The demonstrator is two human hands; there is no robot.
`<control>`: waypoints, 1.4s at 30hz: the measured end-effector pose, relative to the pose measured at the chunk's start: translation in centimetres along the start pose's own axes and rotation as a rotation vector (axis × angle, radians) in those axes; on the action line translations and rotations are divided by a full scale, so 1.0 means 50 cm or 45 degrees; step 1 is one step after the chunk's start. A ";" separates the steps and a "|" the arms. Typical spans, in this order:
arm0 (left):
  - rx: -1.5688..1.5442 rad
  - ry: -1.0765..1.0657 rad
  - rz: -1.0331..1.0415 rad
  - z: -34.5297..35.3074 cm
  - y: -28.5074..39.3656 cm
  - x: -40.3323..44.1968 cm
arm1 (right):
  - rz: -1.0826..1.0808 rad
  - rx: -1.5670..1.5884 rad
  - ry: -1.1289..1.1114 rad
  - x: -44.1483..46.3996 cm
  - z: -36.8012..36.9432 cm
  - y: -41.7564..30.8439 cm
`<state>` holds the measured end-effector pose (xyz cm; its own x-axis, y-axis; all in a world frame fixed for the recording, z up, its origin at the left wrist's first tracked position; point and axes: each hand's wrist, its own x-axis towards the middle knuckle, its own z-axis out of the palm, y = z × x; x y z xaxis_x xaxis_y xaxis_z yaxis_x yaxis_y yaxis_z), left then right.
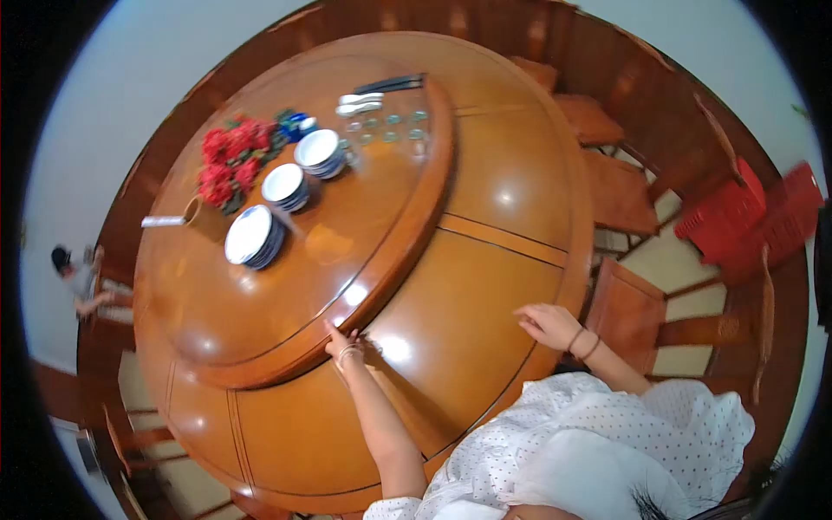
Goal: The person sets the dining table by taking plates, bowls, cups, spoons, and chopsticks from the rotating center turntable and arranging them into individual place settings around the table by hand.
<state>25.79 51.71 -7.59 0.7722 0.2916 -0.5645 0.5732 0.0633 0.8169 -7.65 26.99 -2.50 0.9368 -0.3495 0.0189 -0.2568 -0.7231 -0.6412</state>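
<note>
My left hand point(342, 344) reaches to the near rim of a round wooden turntable point(381, 290), its index finger stretched out on the edge and the other fingers apart. My right hand point(548, 325) is over the outer part of the wooden table point(485, 286), fingers loosely bent, holding nothing. On the turntable are a stack of plates point(251, 236) and two stacks of bowls, a middle one point(284, 186) and a farther one point(318, 153). Beyond them lie white spoons point(359, 106), black chopsticks point(388, 84) and several small glasses point(390, 136).
Red flowers point(232, 156) and a blue container point(297, 127) stand behind the bowls. A brown holder point(204, 218) has a white item sticking out. Wooden chairs point(620, 191) and stacked red plastic chairs point(754, 212) are on the right. Another person point(80, 276) is at the far left.
</note>
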 end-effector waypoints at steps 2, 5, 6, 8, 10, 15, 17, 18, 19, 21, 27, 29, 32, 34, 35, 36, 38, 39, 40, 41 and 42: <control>0.024 -0.100 -0.035 -0.007 -0.001 0.008 | 0.089 -0.007 -0.012 -0.002 -0.008 0.005; 0.004 -0.130 0.029 0.005 -0.015 0.011 | 0.140 0.040 -0.089 0.015 -0.017 0.064; 0.010 -0.088 0.026 0.009 -0.012 0.012 | 0.121 0.030 -0.114 0.030 -0.016 0.077; 0.003 -0.003 0.028 0.021 -0.018 0.013 | 0.031 0.009 -0.137 0.063 -0.019 0.139; 0.001 0.131 0.059 0.035 -0.027 0.014 | 0.073 0.116 -0.237 0.110 -0.050 0.194; -0.256 0.306 0.260 0.129 -0.056 -0.022 | -0.259 0.139 -0.114 0.304 -0.178 0.426; -0.219 0.519 0.047 0.192 -0.023 -0.077 | -0.259 0.185 -0.103 0.381 -0.291 0.482; -0.246 0.532 0.029 0.216 -0.025 -0.082 | -0.227 0.308 -0.075 0.418 -0.328 0.545; -0.255 0.512 -0.050 0.248 -0.008 -0.111 | -0.180 0.374 -0.063 0.451 -0.378 0.587; -0.240 0.507 -0.105 0.218 0.006 -0.069 | 0.004 0.361 -0.062 0.473 -0.402 0.570; -0.175 0.495 -0.100 0.248 0.008 -0.110 | -0.089 0.276 -0.075 0.460 -0.433 0.584; -0.173 0.453 -0.073 0.241 -0.001 -0.097 | -0.199 0.210 -0.049 0.425 -0.440 0.541; -0.235 0.430 -0.023 0.255 -0.023 -0.093 | -0.207 0.166 0.040 0.388 -0.463 0.542; -0.255 0.492 0.022 0.283 -0.032 -0.092 | -0.020 0.253 -0.006 0.373 -0.459 0.566; -0.260 0.479 0.018 0.281 -0.039 -0.088 | 0.023 0.253 0.011 0.361 -0.456 0.571; -0.239 0.454 0.019 0.275 -0.050 -0.078 | 0.018 0.249 -0.049 0.361 -0.455 0.580; -0.322 0.487 0.073 0.297 -0.063 -0.079 | 0.087 0.280 -0.168 0.389 -0.484 0.574; -0.288 0.536 0.074 0.296 -0.070 -0.068 | 0.088 0.276 -0.149 0.411 -0.486 0.599; -0.302 0.556 0.096 0.312 -0.063 -0.100 | 0.002 0.276 -0.131 0.438 -0.480 0.636; -0.282 0.577 0.088 0.322 -0.065 -0.108 | -0.089 0.265 -0.122 0.482 -0.490 0.684; -0.271 0.651 0.063 0.327 -0.071 -0.102 | -0.081 0.263 -0.121 0.520 -0.499 0.708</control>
<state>24.27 34.40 -9.54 0.5354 0.7217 -0.4388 0.4307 0.2137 0.8768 1.66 -22.55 -5.55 0.9701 -0.2428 -0.0017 -0.1518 -0.6012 -0.7846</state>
